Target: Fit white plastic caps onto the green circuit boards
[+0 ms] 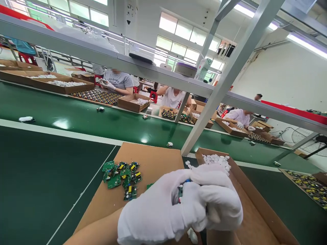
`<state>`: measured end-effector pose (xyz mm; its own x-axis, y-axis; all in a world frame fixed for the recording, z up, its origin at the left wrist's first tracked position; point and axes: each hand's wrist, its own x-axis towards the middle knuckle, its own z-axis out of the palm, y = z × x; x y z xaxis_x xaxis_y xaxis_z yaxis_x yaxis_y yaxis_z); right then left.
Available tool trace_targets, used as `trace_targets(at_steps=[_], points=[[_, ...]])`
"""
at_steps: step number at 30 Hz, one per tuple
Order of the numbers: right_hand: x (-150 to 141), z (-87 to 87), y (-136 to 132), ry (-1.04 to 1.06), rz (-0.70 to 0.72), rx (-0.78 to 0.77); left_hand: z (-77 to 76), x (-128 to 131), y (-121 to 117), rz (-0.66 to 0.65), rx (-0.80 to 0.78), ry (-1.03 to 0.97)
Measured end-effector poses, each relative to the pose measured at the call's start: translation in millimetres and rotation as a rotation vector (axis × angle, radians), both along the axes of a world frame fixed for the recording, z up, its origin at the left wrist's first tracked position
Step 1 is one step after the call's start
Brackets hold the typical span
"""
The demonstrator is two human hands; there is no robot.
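The hall had white walls and high windows (189,34), and a long green surface (84,126) crossed it from side to side. Beyond this surface I saw other people at work, among them a person in a grey shirt (120,80) wearing white gloves, beside open cardboard trays (133,103). A pale metal post (230,75) leaned across my view.

On the near side, on a dark green table (33,177), there lay a flat cardboard sheet (153,158). Towards its left edge was a loose heap of green circuit boards (113,180), some with yellow parts on top. To the right stood a shallow cardboard box (255,204), with small white pieces (217,161) gathered in its far corner.

The two hands, in white gloves, met above the sheet and the box. The left hand (163,204) was curled around a small circuit board (181,192), which showed only through the gap between thumb and fingers. The right hand (221,195) touched the left, its fingers bent; whether it also grasped something, I could not tell.
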<state>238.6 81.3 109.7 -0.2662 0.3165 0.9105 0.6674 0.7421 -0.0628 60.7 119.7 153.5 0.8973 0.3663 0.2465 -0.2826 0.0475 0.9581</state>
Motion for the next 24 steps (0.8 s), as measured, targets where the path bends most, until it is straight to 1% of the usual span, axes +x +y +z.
trace_targets(at_steps=[2, 3, 5, 7, 8, 10, 12, 14, 16, 17, 18, 19, 20, 21, 22, 23, 24], points=[[-3.1, 3.7, -0.2, -0.039, 0.027, 0.087, 6.8, 1.0, -1.9, 0.064, 0.066, -0.027], [-4.2, 6.4, -0.3, -0.061, 0.016, 0.110, 8.7, 1.4, -2.4, 0.067, 0.082, -0.035], [-5.0, 12.0, -0.8, -0.097, -0.030, 0.095, 9.0, 1.4, -1.9, 0.026, 0.062, -0.049], [-4.5, 16.4, -1.3, -0.124, -0.047, 0.073, 5.9, 0.3, 0.1, -0.039, 0.051, -0.048], [-4.1, 17.9, -1.6, -0.137, -0.046, 0.062, 3.8, -0.5, 1.2, -0.048, 0.065, -0.038], [-3.7, 20.4, -2.2, -0.183, -0.023, 0.051, -0.1, -2.0, 2.4, -0.006, 0.123, -0.021], [-3.8, 22.6, -3.4, -0.228, -0.009, 0.044, -2.6, -3.3, 2.6, 0.095, 0.184, 0.020], [-3.9, 23.8, -4.0, -0.247, 0.010, -0.003, -3.7, -5.1, 3.8, 0.164, 0.202, 0.070], [-2.8, 21.7, 0.3, -0.212, 0.049, -0.064, -4.1, -8.4, 9.4, 0.145, 0.214, 0.104], [-1.5, 18.8, 6.1, -0.171, 0.074, -0.111, -4.4, -10.8, 14.7, 0.117, 0.218, 0.117], [0.2, 14.5, 15.3, -0.109, 0.093, -0.173, -5.0, -14.0, 21.9, 0.126, 0.225, 0.132], [2.1, 8.9, 28.2, -0.037, 0.091, -0.260, -6.1, -18.0, 31.0, 0.206, 0.247, 0.158], [4.3, 2.2, 44.8, 0.040, 0.064, -0.364, -7.8, -22.7, 41.8, 0.354, 0.289, 0.208], [6.5, -5.2, 64.6, 0.123, 0.001, -0.478, -10.3, -28.0, 54.0, 0.578, 0.363, 0.295], [8.6, -13.1, 86.7, 0.159, -0.114, -0.630, -13.6, -33.7, 67.3, 0.823, 0.463, 0.414], [10.7, -21.4, 109.9, 0.152, -0.172, -0.729, -17.8, -39.6, 81.1, 1.013, 0.576, 0.569], [12.8, -30.0, 132.8, 0.140, -0.210, -0.801, -23.0, -45.3, 95.0, 1.103, 0.683, 0.760]])
